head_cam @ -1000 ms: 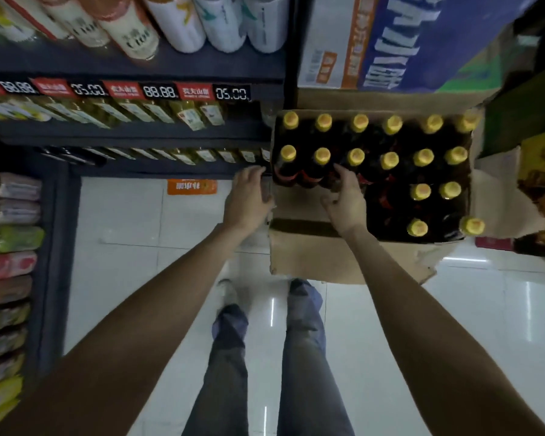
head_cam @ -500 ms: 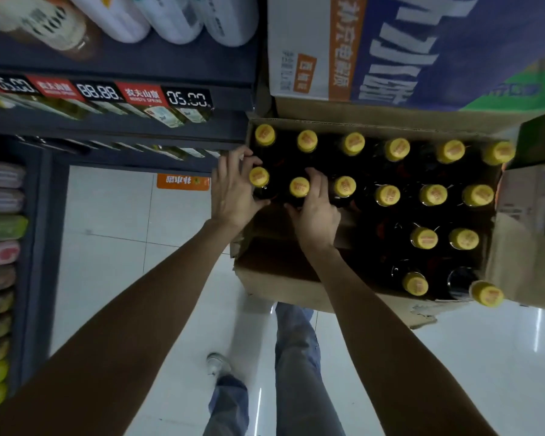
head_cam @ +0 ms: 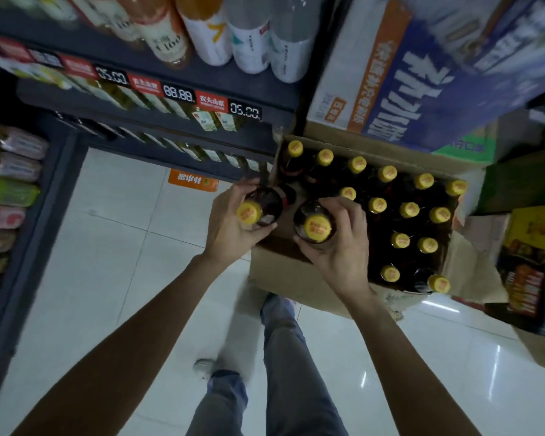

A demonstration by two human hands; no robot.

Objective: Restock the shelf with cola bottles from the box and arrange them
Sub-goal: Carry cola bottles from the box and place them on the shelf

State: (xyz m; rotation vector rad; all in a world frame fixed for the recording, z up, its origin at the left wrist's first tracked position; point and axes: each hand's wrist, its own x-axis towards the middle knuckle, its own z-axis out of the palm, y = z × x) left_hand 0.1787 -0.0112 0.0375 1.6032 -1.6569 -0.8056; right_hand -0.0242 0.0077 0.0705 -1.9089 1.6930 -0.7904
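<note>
An open cardboard box [head_cam: 283, 272] stands on the floor, holding several dark cola bottles with yellow caps [head_cam: 409, 210]. My left hand [head_cam: 230, 228] grips one cola bottle [head_cam: 266, 204] around its shoulder, lifted over the box's left edge. My right hand [head_cam: 340, 247] grips a second cola bottle [head_cam: 315, 225] below its cap, raised above the box's near-left corner. The dark shelf unit [head_cam: 183, 124] with price tags runs along the upper left.
Large bottles [head_cam: 208, 29] lie on the upper shelf. A blue and white carton [head_cam: 422, 77] sits behind the box. Packaged goods [head_cam: 10, 190] fill a rack at the left. More boxes [head_cam: 535, 262] crowd the right. My legs stand on white tiled floor [head_cam: 107, 262].
Both hands closed on bottles in the box's left rows and lifted them out; the two bottles now sit higher and nearer to me than before.
</note>
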